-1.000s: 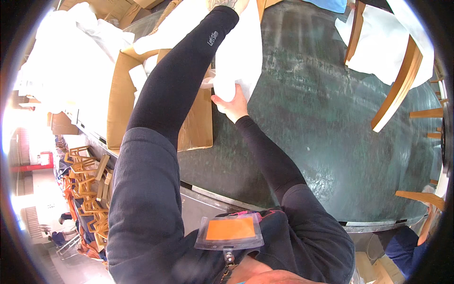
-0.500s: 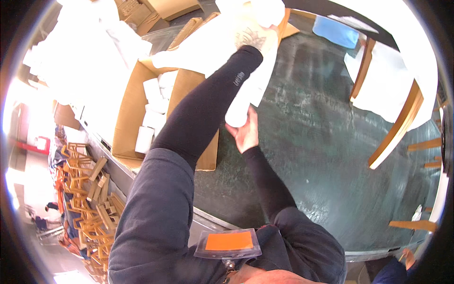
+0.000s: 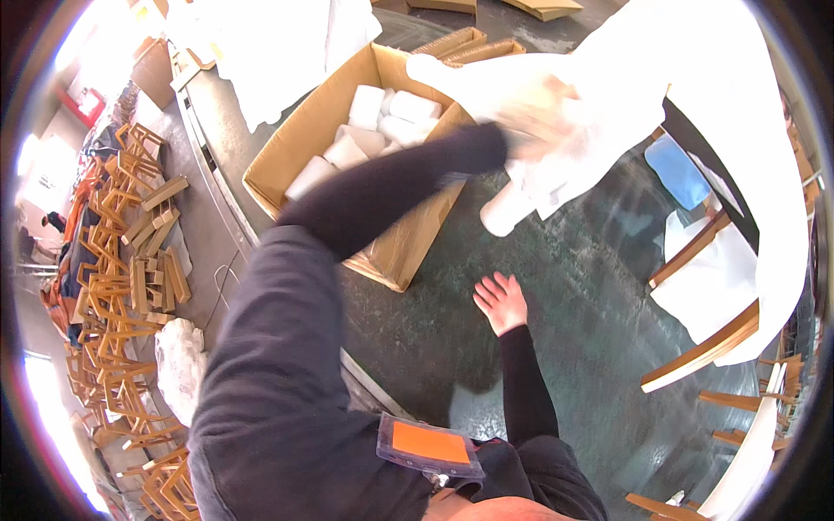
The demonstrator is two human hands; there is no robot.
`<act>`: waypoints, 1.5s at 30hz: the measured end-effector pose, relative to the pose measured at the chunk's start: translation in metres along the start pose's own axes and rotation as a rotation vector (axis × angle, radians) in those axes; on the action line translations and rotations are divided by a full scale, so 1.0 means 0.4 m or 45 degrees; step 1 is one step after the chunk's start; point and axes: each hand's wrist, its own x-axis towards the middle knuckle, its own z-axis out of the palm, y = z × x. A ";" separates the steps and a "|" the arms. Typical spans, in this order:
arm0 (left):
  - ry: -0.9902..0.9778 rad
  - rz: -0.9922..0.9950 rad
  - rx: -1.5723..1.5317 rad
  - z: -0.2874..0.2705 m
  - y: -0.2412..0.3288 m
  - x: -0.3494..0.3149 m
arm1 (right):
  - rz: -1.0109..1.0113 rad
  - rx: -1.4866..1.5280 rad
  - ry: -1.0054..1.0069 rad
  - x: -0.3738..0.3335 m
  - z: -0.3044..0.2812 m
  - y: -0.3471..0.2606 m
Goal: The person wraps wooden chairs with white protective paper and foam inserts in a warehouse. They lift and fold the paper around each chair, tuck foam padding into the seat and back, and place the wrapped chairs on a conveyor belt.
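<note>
My left hand (image 3: 543, 122) is smeared by motion. It lies over white wrapping sheet (image 3: 625, 61), and its fingers cannot be made out. Below it, the rounded end of a white-wrapped post (image 3: 504, 211) sticks out over the dark green tabletop (image 3: 591, 321). My right hand (image 3: 502, 304) is open and holds nothing, palm up with fingers spread, a short way nearer to me than that end. Under my left forearm stands an open cardboard box (image 3: 417, 247) holding several white rolls (image 3: 345, 150).
Wooden legs (image 3: 708, 347) with white sheeting jut in at the right, near a blue piece (image 3: 678, 172). Flat cardboard pieces (image 3: 460, 43) lie behind the box. Many wooden frames (image 3: 113, 304) are stacked on the floor at the left, beside a white plastic bag (image 3: 180, 369).
My right hand has let go of the wrapped post's end and drawn back toward me, opening. My left hand has moved along the white wrapping. The view has shifted.
</note>
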 end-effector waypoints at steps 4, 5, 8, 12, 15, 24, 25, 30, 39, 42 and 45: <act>-0.392 -0.422 0.292 -0.376 -0.318 -0.185 | 0.072 -0.260 0.271 -0.169 -0.168 0.064; -0.876 -0.594 0.368 -0.394 -0.356 -0.235 | 0.083 -0.257 0.335 -0.203 -0.205 0.086; -1.197 -0.570 0.065 -0.298 -0.358 -0.410 | 0.084 -0.338 0.400 -0.272 -0.216 0.144; -1.401 -0.736 0.344 -0.250 -0.436 -0.519 | 0.057 -0.501 0.137 -0.301 -0.174 0.152; -1.062 -0.335 0.827 -0.390 -0.483 -0.414 | -0.079 -0.590 0.004 -0.312 -0.163 0.148; -1.414 -0.680 -1.287 -0.241 0.597 -0.150 | -1.761 -1.067 0.080 -0.609 -0.035 -0.196; -1.515 -0.554 -1.038 -0.192 0.667 -0.145 | -1.716 -0.826 0.026 -0.629 -0.053 -0.219; -0.709 0.738 -0.298 0.036 0.983 0.108 | -1.422 -1.037 0.711 -0.809 -0.416 -0.380; -0.755 1.163 0.464 0.605 1.079 0.236 | -1.561 -2.117 0.356 -0.921 -0.574 -0.542; -1.040 1.817 0.134 0.479 1.315 0.301 | -1.512 -2.416 0.869 -0.978 -0.662 -0.708; -0.791 2.008 -0.140 0.335 1.289 0.351 | -1.625 -2.674 0.699 -0.919 -0.589 -0.847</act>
